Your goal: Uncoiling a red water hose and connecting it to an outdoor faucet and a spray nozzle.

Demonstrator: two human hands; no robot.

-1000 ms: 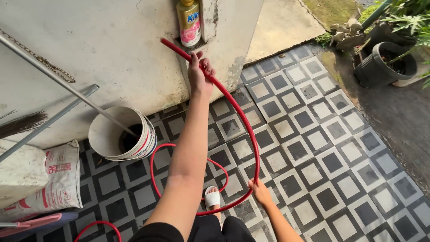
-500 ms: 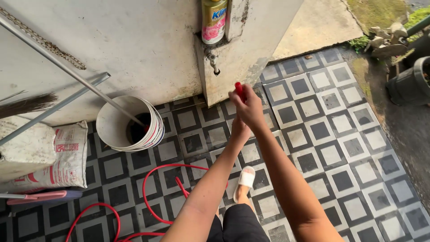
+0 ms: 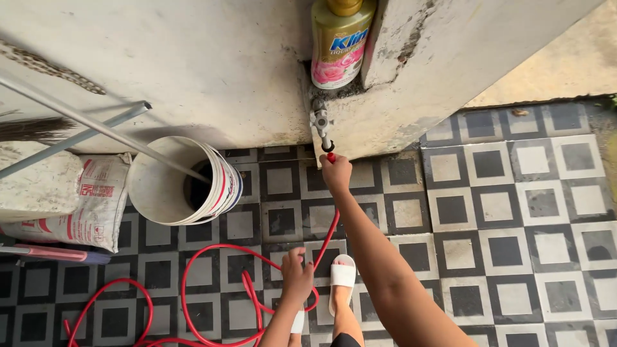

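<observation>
Overhead, the grey wall [image 3: 193, 64] takes most of the view above the checkered tile floor [image 3: 501, 212]. Left stands a white bucket [image 3: 183, 183] with a pole in it, beside a sack [image 3: 83, 205]. Red hose [image 3: 212, 289] loops across the tiles, crowding the sandalled foot [image 3: 342, 276]. Right hand [image 3: 335, 173] is closed around the hose end, just under the tap [image 3: 321, 122]; left hand [image 3: 297, 276] is curled round the hose lower down. Seating the end calls for lining it up squarely. A bottle [image 3: 340, 38] sits above.

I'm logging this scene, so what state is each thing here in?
Red hose: end raised just under the tap, the rest looped on the floor.
Tap: no water visible.
Right hand: gripping the hose end.
Left hand: holding the hose lower down.
White bucket: upright, pole inside.
Bottle: upright, capped.
</observation>
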